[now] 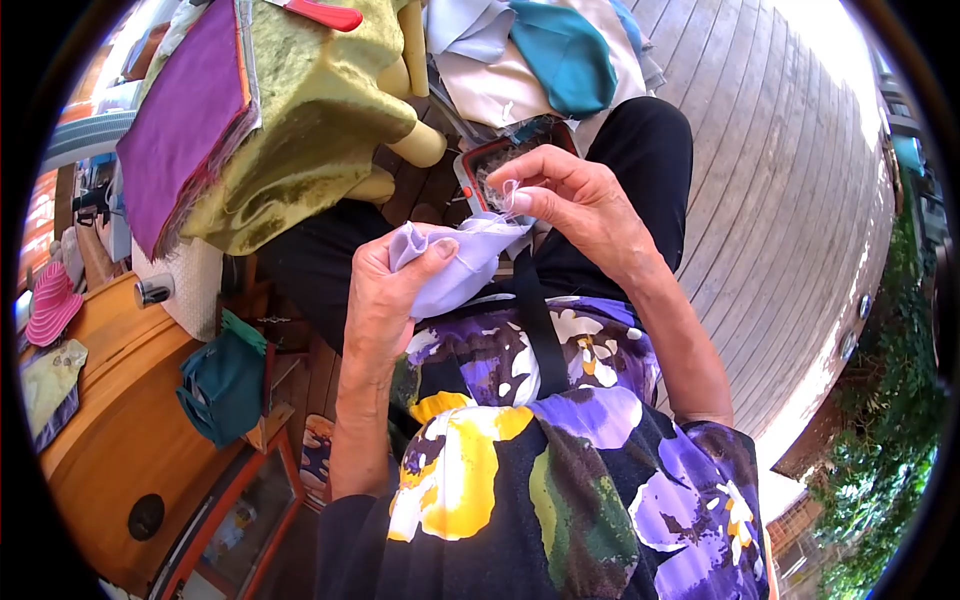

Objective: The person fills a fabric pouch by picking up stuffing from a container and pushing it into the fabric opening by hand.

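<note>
Bunched lavender cloth [460, 272] lies over the lap, gripped at its left side by my left hand [385, 285], with the thumb pressed on top. My right hand [570, 205] pinches pale loose threads [510, 198] between thumb and fingers, just above the cloth's upper right corner. The threads run down to the cloth's edge. Below and behind the right fingers is a red-rimmed container [468, 178] with pale, fluffy bits inside.
Green velvety fabric [300, 140] and a stack of purple cloth [185, 130] drape at the upper left, near a red-handled item [325, 14]. Teal fabric [565, 55] rests on pale cloth ahead. A teal bag [225, 385] stands left, beside a wooden cabinet [120, 400].
</note>
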A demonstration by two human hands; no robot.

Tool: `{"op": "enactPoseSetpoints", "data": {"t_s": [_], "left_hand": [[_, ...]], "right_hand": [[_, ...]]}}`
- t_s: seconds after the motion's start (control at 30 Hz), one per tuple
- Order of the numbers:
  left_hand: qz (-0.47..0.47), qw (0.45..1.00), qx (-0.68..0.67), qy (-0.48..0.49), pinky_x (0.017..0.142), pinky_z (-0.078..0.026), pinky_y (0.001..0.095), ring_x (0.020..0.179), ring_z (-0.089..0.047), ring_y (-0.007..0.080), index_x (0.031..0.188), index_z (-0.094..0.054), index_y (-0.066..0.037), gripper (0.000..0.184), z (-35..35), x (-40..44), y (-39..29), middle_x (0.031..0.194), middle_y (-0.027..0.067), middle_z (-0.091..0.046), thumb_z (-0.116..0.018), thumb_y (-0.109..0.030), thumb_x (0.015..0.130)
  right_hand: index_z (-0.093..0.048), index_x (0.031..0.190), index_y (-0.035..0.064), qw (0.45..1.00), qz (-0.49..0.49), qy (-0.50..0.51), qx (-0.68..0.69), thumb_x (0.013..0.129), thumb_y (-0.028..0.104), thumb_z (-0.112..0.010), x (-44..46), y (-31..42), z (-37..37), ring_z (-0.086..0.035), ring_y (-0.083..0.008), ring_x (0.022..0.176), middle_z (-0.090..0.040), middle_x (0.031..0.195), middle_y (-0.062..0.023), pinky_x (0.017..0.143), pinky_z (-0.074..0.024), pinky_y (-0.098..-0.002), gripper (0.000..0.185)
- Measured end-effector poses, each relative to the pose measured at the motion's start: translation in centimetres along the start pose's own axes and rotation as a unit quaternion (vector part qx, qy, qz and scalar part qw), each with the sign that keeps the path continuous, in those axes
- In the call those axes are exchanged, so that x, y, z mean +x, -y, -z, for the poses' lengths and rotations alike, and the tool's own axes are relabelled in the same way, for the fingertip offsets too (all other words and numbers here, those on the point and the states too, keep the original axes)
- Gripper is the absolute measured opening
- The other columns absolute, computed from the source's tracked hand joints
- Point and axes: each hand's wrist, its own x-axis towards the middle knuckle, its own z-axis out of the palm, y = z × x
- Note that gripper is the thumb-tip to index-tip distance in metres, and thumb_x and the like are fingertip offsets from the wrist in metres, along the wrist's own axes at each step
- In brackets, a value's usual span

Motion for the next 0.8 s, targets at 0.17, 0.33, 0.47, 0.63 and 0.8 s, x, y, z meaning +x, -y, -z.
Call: {"op": "enactPoseSetpoints", "data": {"t_s": [0.17,0.33,0.47,0.63,0.8], "left_hand": [[-0.015,0.999,0.033,0.007,0.067,-0.046,0.0197,0.071,-0.059,0.0052,0.094,-0.068,0.002,0.018,-0.1,0.0,0.0,0.081,0.0024,-0.066,-0.07,-0.012,0.083],[-0.007,0.999,0.046,0.005,0.066,-0.045,0.0189,0.071,-0.058,0.0042,0.093,-0.068,0.002,0.016,-0.3,-0.1,-0.1,0.08,0.0015,-0.066,-0.071,-0.009,0.082],[0.009,0.999,0.031,-0.001,0.066,-0.044,0.0185,0.071,-0.057,0.0042,0.091,-0.068,0.001,0.013,-0.3,-0.2,-0.2,0.079,0.0013,-0.065,-0.071,-0.008,0.082],[0.021,0.999,0.026,0.017,0.067,-0.045,0.019,0.072,-0.057,0.0041,0.089,-0.068,0.001,0.011,0.2,0.2,0.3,0.079,0.0013,-0.065,-0.07,-0.006,0.081],[0.0,0.989,0.143,0.041,0.069,-0.043,0.0187,0.074,-0.057,0.0055,0.096,-0.065,0.001,0.021,-0.3,0.1,0.0,0.081,0.0022,-0.064,-0.071,-0.012,0.08]], "right_hand": [[-0.065,0.09,0.0017,0.985,0.008,0.081,-0.152,0.086,0.016,-0.068,-0.2,0.8,-1.0,-0.058,-0.0094,0.083,-0.064,0.086,-0.0022,0.075,-0.0472,-0.0264,0.015],[-0.065,0.09,0.0013,0.995,-0.018,0.062,-0.072,0.084,0.018,-0.066,-0.2,0.0,-1.1,-0.057,-0.0095,0.073,-0.062,0.079,-0.0027,0.064,-0.0463,-0.0261,0.018],[-0.063,0.09,0.0036,0.993,-0.038,0.031,0.109,0.089,0.02,-0.063,0.0,-0.1,-0.7,-0.055,-0.0071,0.075,-0.062,0.087,0.0,0.067,-0.0446,-0.0233,0.016],[-0.055,0.098,0.0071,0.919,-0.077,0.028,0.385,0.099,0.019,-0.05,0.2,0.5,-0.1,-0.065,-0.0145,0.082,-0.065,0.094,-0.0071,0.077,-0.0532,-0.0284,0.013],[-0.05,0.101,0.0059,0.907,-0.015,0.055,0.416,0.1,0.019,-0.046,0.5,-0.1,0.6,-0.066,-0.0178,0.081,-0.062,0.089,-0.0073,0.079,-0.0558,-0.03,0.014]]}}
